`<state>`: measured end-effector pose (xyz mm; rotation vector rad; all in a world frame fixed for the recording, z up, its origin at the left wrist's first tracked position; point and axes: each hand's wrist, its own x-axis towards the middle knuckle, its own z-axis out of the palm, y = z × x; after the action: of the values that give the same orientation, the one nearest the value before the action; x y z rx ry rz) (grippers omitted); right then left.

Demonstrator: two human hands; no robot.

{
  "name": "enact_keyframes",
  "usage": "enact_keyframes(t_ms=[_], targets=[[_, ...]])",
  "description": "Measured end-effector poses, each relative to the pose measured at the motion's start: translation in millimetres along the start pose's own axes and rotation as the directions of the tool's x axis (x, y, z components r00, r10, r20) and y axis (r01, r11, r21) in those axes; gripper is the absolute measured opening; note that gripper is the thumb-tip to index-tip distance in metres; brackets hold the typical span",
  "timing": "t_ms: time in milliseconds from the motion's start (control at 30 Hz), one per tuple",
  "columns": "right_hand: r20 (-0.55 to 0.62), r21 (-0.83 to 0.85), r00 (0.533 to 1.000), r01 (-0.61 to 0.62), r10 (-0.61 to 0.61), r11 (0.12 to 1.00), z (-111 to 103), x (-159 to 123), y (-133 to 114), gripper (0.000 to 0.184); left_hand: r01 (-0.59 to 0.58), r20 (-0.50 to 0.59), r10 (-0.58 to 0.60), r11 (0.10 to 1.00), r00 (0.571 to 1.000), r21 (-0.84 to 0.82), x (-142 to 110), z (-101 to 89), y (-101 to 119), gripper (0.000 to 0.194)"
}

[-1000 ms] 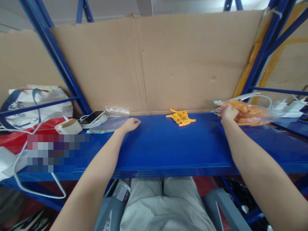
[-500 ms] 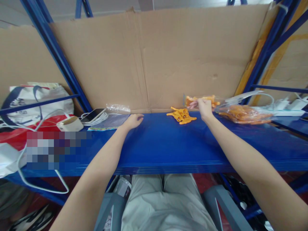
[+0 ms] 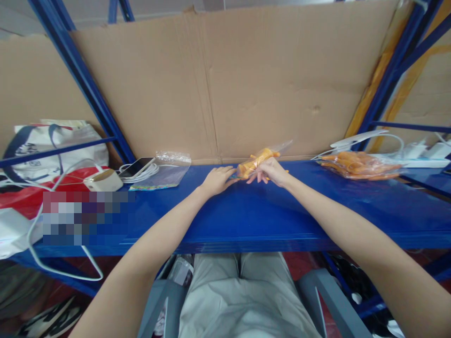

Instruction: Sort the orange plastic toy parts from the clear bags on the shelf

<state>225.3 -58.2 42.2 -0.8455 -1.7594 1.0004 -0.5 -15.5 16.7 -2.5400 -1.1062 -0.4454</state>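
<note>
My right hand (image 3: 270, 172) grips a clear plastic bag (image 3: 259, 160) holding several orange plastic pieces, tilted over the blue shelf near the cardboard. At its lower left end, my left hand (image 3: 217, 181) has its fingers closed on the bag's edge, where a bluish strip shows. The loose orange pieces with hollow round ends are mostly hidden behind the bag and my right hand. To the right lies a larger clear bag of orange pieces (image 3: 359, 165).
A flat clear pouch (image 3: 165, 177), a phone (image 3: 137, 167) on a coiled white cable and a white adapter (image 3: 103, 182) lie left. A power strip (image 3: 428, 162) is at far right. Cardboard (image 3: 282, 80) walls the back; blue posts (image 3: 91, 103) stand at the sides.
My right hand has carried the small bag of orange pieces leftward from beside the large bag. My left hand has moved right and taken hold of the bag's end.
</note>
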Motion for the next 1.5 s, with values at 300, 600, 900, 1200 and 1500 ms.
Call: enact_keyframes(t_ms=[300,600,900,1200,1500], targets=[[-0.083,0.004,0.994,-0.073,0.073,0.997,-0.4,-1.0,2.8,0.027,-0.030,0.022,0.027,0.991,0.999,0.129,2.5,-3.2,8.3,0.028],[-0.289,0.052,0.953,-0.081,0.093,0.995,-16.9,10.9,18.3,0.035,-0.133,0.006,0.135,0.963,0.991,0.234,7.0,-15.6,10.1,0.027],[-0.374,0.014,0.903,-0.224,0.213,0.974,-21.6,22.4,47.1,0.020,0.091,0.076,-0.116,0.957,0.990,0.277,4.8,-23.4,14.2,0.031],[-0.387,-0.093,0.911,-0.190,0.140,0.977,-25.4,22.0,44.8,0.010,0.211,0.057,-0.218,0.970,0.974,0.117,0.9,-28.5,18.3,0.028],[-0.349,-0.185,0.935,-0.009,-0.057,0.983,-21.8,28.9,48.2,0.008,0.242,-0.118,-0.234,0.969,0.965,0.054,-2.4,-30.1,11.9,0.032]])
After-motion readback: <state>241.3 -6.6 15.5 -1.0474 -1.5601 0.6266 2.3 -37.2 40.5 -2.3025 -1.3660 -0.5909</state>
